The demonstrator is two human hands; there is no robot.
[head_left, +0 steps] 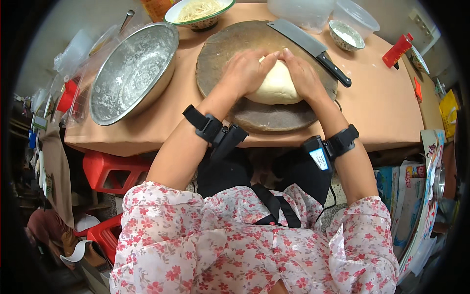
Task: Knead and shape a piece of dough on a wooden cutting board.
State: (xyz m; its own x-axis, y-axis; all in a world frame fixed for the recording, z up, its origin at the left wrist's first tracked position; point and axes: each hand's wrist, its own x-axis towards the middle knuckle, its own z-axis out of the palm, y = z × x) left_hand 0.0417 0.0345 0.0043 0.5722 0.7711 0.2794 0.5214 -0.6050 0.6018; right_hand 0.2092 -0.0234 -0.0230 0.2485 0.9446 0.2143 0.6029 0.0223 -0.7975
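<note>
A large, smooth lump of pale dough [275,88] rests on a round wooden chopping board [211,54]. My left hand [247,71] curves round its left side, and my right hand [300,73] cups the right side. The thumbs come close together over the top of the lump. Parts of the fingers on the far side are hidden behind the dough. A cleaver [299,39] with a black handle lies across the board's far right edge, its handle pointing toward the right, beyond my right hand.
A flour-dusted metal basin [134,73] stands tilted on the left. Behind the board is a green-rimmed bowl [198,20] of pale shreds. At the far right are a small bowl of white powder [346,35], a clear plastic tub [357,17] and a red bottle [397,50]. Red stools [110,171] stand below the table.
</note>
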